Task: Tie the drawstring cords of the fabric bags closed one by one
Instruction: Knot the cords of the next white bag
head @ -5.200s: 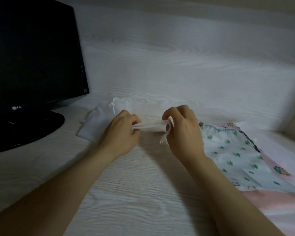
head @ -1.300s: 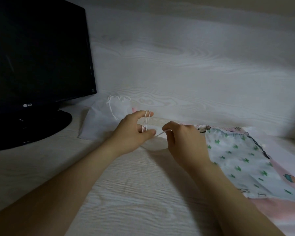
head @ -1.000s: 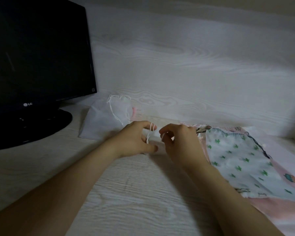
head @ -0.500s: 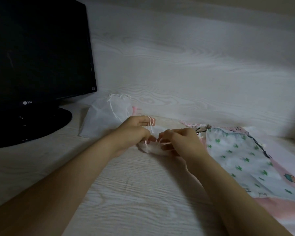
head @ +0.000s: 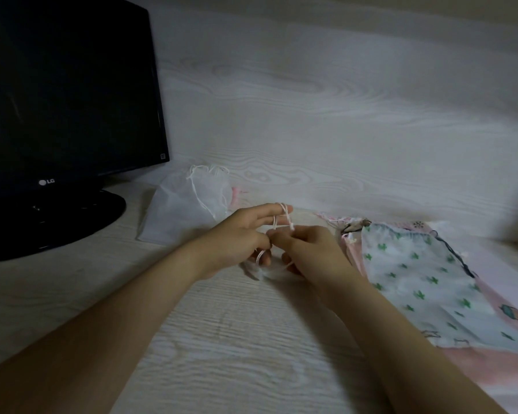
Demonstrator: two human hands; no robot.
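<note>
A small white fabric bag (head: 268, 273) lies on the desk under both hands, mostly hidden by them. Its thin white drawstring cord (head: 282, 222) is looped over the outstretched forefinger of my left hand (head: 243, 237), whose thumb and lower fingers hold the cord lower down. My right hand (head: 308, 249) pinches the cord's knotted end just beside that finger. A white bag (head: 186, 210) with its cords drawn lies behind, near the monitor. A cactus-print bag (head: 416, 273) lies flat to the right on pink bags (head: 497, 303).
A black monitor (head: 66, 94) on a round stand (head: 72, 216) fills the left. The pale wood-grain desk (head: 222, 354) meets a matching back panel (head: 341, 115) close behind the bags.
Since a second ago both hands dropped onto the small bag, then my right hand rose to the cord loop on my left forefinger. The view shifted slightly.
</note>
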